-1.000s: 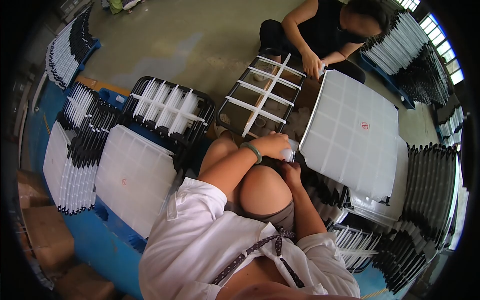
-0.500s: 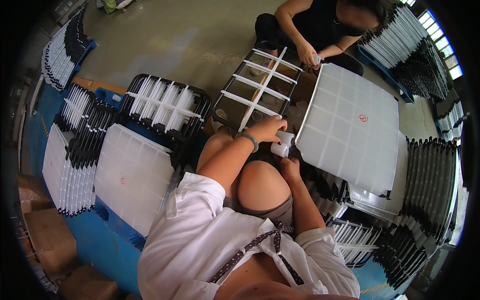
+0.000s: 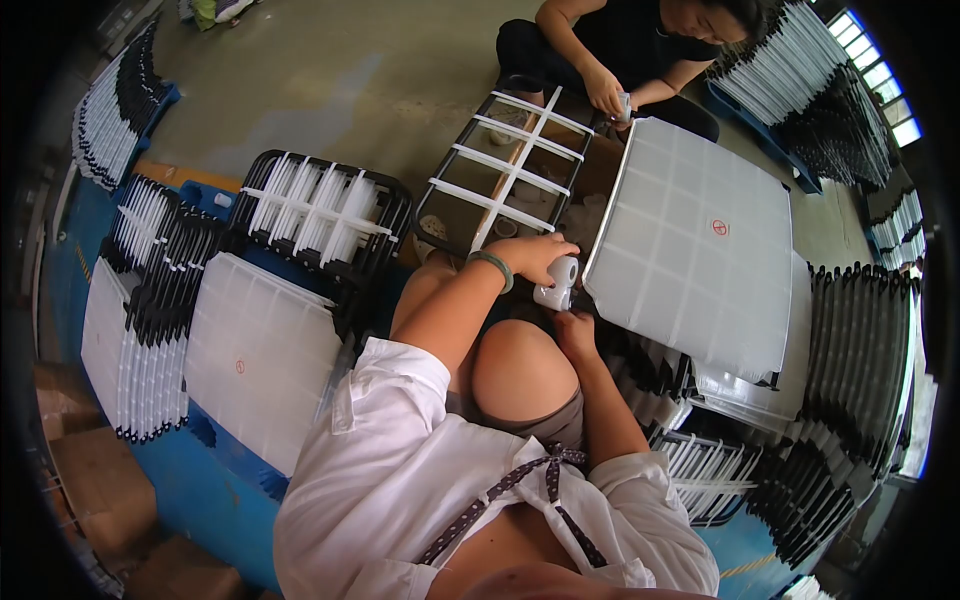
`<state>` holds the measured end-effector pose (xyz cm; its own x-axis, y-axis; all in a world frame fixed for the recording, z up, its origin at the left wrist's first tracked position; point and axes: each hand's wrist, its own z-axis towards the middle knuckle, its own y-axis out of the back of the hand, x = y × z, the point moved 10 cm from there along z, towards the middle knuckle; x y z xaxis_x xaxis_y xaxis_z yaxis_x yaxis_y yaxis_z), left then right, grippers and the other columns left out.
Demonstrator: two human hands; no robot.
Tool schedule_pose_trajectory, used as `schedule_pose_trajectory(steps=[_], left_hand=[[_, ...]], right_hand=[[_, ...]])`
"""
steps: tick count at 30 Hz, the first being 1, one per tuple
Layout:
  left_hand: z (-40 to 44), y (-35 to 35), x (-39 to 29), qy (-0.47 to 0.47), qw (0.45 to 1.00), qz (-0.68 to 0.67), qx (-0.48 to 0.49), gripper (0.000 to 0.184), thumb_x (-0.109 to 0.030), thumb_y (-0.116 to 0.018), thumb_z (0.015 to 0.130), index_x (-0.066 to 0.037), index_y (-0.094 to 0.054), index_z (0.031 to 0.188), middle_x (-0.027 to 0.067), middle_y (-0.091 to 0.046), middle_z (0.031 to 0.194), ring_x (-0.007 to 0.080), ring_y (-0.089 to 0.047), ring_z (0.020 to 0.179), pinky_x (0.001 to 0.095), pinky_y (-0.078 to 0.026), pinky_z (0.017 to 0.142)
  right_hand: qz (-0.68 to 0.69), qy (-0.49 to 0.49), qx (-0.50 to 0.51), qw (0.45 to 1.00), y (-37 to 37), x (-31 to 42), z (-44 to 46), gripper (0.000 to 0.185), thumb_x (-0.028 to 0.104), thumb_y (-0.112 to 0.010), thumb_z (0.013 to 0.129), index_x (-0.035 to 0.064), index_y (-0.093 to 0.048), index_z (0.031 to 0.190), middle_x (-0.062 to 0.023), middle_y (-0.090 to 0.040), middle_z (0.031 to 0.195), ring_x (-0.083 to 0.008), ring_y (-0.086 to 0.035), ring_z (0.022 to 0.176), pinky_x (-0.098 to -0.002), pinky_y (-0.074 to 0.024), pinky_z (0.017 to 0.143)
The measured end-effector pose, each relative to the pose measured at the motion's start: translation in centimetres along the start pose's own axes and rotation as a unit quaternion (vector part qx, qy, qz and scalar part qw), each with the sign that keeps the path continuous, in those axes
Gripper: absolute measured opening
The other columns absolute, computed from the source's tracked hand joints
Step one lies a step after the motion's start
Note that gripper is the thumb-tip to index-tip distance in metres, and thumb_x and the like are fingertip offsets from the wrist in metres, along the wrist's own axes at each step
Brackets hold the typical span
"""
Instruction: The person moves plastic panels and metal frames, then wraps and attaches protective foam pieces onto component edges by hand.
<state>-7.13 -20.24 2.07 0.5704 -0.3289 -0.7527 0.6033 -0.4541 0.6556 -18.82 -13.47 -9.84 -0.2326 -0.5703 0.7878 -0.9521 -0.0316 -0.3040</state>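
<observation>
A white roll-like piece (image 3: pixel 551 297) with a round hole in its end is between my hands, above my knee. My left hand (image 3: pixel 537 257), wearing a green bangle, curls its fingers over the top of it. My right hand (image 3: pixel 575 332) is closed just below, its fingertips against the piece's lower side beside something dark; what it grips is hidden. Just right of my hands lies a large white ribbed panel (image 3: pixel 700 240) with a red mark. Beyond my left hand stands a black frame with white crossbars (image 3: pixel 515 170).
Opposite me, a person (image 3: pixel 610 60) holds a similar white piece (image 3: pixel 624 107). Black-and-white folded frames (image 3: pixel 320 215) and white panels (image 3: pixel 262 350) stand on the left, with cardboard boxes (image 3: pixel 100 480) below. More stacked frames (image 3: pixel 855 350) line the right side.
The white piece has turned, so its holed end now shows. My left hand has shifted slightly with it. The whole view has moved a little.
</observation>
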Motion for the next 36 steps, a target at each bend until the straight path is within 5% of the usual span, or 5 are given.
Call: schedule_pose_trajectory(steps=[10, 15, 17, 27, 36], left_hand=[[-0.9, 1.1, -1.3, 0.000, 0.998, 0.041, -0.044, 0.050, -0.017, -0.071, 0.053, -0.007, -0.049, 0.097, 0.0147, -0.056, 0.089, 0.0342, -0.054, 0.086, 0.0395, -0.044, 0.073], [-1.3, 1.0, -1.1, 0.007, 0.998, 0.027, -0.054, 0.049, -0.016, -0.071, 0.054, -0.007, -0.049, 0.097, 0.0163, -0.060, 0.083, 0.0358, -0.057, 0.080, 0.0400, -0.046, 0.069], [-1.5, 1.1, -1.4, 0.008, 0.998, 0.019, -0.051, 0.050, -0.016, -0.071, 0.054, -0.007, -0.049, 0.097, 0.0164, -0.061, 0.083, 0.0340, -0.058, 0.081, 0.0387, -0.046, 0.070], [-1.7, 1.9, -3.0, -0.019, 0.997, -0.049, -0.048, 0.041, -0.015, -0.073, 0.052, -0.007, -0.056, 0.088, 0.0125, -0.062, 0.083, 0.0269, -0.060, 0.078, 0.0339, -0.047, 0.067], [-4.4, 2.4, -4.1, -0.019, 0.993, -0.103, -0.059, 0.039, -0.010, -0.071, 0.052, -0.006, -0.056, 0.087, 0.0095, -0.061, 0.080, 0.0225, -0.060, 0.076, 0.0319, -0.046, 0.067]], right_hand=[[0.047, 0.078, 0.030, 0.995, -1.9, 2.4, -1.0, 0.027, -0.002, -0.051, 0.067, -0.0113, -0.058, 0.091, -0.0070, -0.056, 0.078, -0.0144, -0.050, 0.065, -0.0242, -0.0385, 0.059], [-0.097, 0.057, 0.102, 0.988, -1.0, 0.9, 0.5, 0.067, -0.012, -0.043, 0.064, 0.0004, -0.031, 0.129, -0.0149, -0.050, 0.114, -0.0232, -0.052, 0.103, -0.0346, -0.0412, 0.092], [-0.068, 0.148, 0.168, 0.972, -2.5, 2.3, -0.2, 0.067, -0.011, -0.047, 0.066, 0.0005, -0.030, 0.130, -0.0142, -0.051, 0.112, -0.0213, -0.054, 0.098, -0.0328, -0.0423, 0.089], [-0.087, 0.176, 0.031, 0.980, -3.1, 5.4, -1.8, 0.023, 0.005, -0.063, 0.077, 0.0010, -0.054, 0.097, -0.0038, -0.059, 0.088, -0.0107, -0.055, 0.079, -0.0243, -0.0452, 0.071], [-0.122, 0.229, -0.028, 0.965, -1.8, 5.4, -1.1, 0.024, 0.009, -0.069, 0.074, 0.0008, -0.056, 0.093, -0.0036, -0.059, 0.084, -0.0103, -0.055, 0.076, -0.0241, -0.0450, 0.068]])
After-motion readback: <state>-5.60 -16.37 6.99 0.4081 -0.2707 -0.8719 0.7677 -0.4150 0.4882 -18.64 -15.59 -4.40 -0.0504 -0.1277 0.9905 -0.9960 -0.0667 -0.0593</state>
